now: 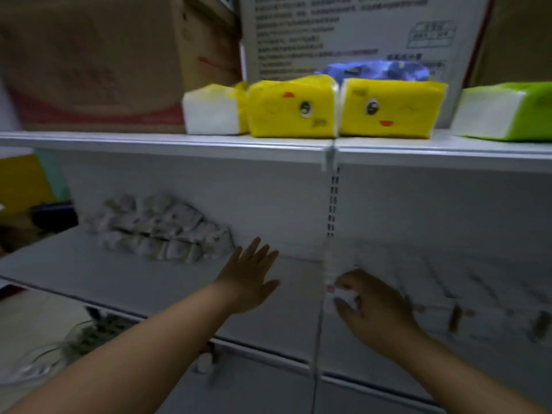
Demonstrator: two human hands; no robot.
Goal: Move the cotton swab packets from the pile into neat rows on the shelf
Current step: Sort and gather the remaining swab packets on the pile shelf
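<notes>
- Two hands are up at the shelf [89, 264]. Our left hand [248, 279] hovers flat with fingers spread, grip released and holding nothing. Our right hand [379, 312] has its grip pinched on one white packet [343, 294], just beside the slotted upright [332, 198].
- Where's the stock? The pile [158, 231] sits heaped at the back left of the shelf. It's well apart from the rows [448, 294] on the right section, which look blurred to us.
- Risk one, we reckon: that pinch looks like fingertips only. The packet could slip or twist on the way down and land crooked, spoiling the row.
- Risk two: we're setting it in close to its neighbours, so our knuckles could nudge the packets alongside and knock the line askew.
- Risk three: if the left hand goes for the heap carelessly, it could brush the loose packets and send them sliding toward the shelf's front edge.
- Risk four: the view is smeared, so we can't tell exactly where the row ends. Misjudge that and we leave a gap or an overlap.
</notes>
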